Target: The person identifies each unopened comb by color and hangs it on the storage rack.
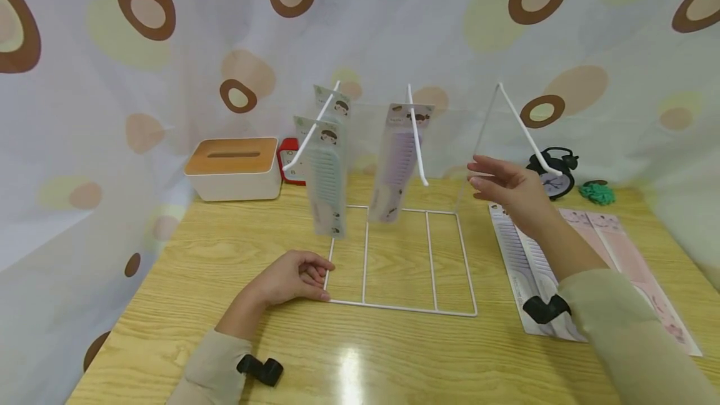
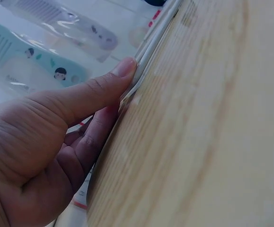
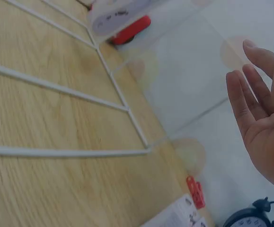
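At centre of the head view, a white wire display rack [image 1: 402, 261] is being kept on the wooden desk [image 1: 169, 305], its flat grid base lying on the wood and three slanted hooks rising toward the upper middle of the frame.

Left hand [image 1: 292, 277]: at lower centre-left, its fingers are being curled against the near left corner of the rack base; in the left wrist view the thumb [image 2: 96, 90] is being pressed flat along the wire where it meets the desk edge. Nothing else is being held.

Right hand [image 1: 509, 189]: at right of centre, it is being held in the air with fingers straight and slightly spread, empty, near the right hook [image 1: 525, 133] but apart from it.

Packaged combs: two are being carried on the left hook [image 1: 326, 174], one lilac on the middle hook [image 1: 399, 164]; further packs are lying flat on the desk at lower right [image 1: 531, 267].

Handling, as judged: the rack is being taken as light, thin and springy, likely to slide on the glossy wood, so it is best steadied at a base corner. The comb packs are being taken as light, flat and slick in their clear sleeves, best pinched at the card header near the hanging hole.

Also present: tissue box [image 1: 233, 167], red clock [image 1: 290, 158], black alarm clock [image 1: 554, 174].
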The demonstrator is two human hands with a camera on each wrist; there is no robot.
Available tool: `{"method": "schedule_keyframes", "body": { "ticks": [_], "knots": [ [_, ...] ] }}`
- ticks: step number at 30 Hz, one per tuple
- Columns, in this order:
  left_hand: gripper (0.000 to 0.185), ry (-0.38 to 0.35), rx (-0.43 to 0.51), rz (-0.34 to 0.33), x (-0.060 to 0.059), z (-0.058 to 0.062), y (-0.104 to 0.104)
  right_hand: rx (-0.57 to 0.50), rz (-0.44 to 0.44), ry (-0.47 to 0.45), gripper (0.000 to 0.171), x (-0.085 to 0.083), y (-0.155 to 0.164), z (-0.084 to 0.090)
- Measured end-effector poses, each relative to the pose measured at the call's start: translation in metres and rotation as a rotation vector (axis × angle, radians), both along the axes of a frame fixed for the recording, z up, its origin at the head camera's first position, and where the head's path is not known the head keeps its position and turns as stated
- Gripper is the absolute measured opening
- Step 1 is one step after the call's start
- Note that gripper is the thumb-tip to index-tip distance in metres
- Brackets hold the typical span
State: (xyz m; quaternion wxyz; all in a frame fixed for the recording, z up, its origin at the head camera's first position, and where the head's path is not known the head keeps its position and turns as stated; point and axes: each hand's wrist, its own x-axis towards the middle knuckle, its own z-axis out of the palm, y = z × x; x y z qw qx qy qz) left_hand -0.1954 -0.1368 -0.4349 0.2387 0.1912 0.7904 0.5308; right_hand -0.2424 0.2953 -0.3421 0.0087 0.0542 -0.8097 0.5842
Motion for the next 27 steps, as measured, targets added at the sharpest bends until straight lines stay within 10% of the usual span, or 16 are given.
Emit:
{"method": "schedule_keyframes", "body": {
  "ticks": [11, 27],
  "knots": [
    [0.053, 0.007, 0.006, -0.003, 0.0, 0.0, 0.001, 0.495, -0.003, -0.104, 0.072, -0.009, 0.058, -0.049],
    [0.053, -0.003, 0.007, -0.006, 0.0, 0.002, 0.0, 0.798, 0.092, -0.2, 0.102, -0.019, 0.089, -0.064]
  ]
}}
